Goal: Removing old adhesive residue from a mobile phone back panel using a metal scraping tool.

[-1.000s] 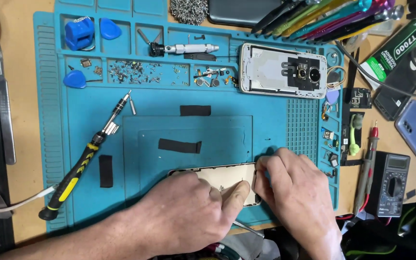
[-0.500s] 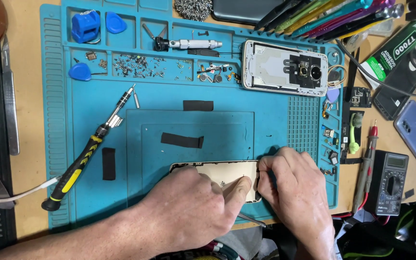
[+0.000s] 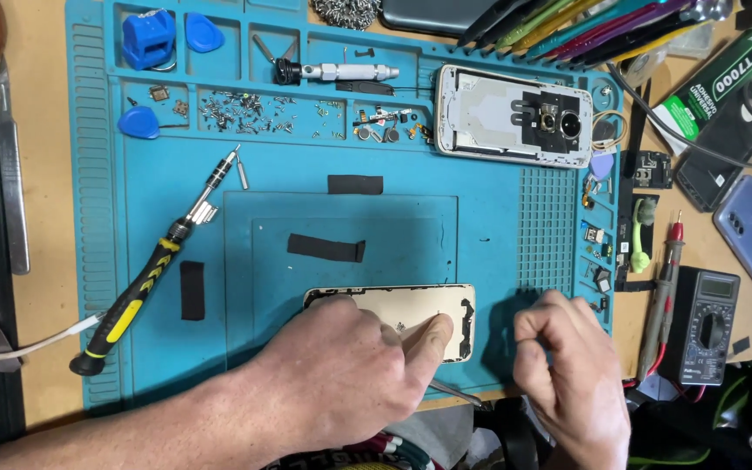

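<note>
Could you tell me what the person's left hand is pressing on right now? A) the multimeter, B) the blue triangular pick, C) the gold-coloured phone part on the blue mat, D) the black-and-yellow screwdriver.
C: the left hand lies on the gold-coloured phone part, thumb pressed on it.

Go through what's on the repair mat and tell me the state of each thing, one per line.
Gold phone panel: flat on the blue mat, pressed by the left hand.
Right hand: loosely curled, off the panel, holding nothing visible.
White phone frame: opened, insides exposed.
Screwdriver: lying unused.
Screws: loose in a tray compartment.
Multimeter: screen blank.
</note>
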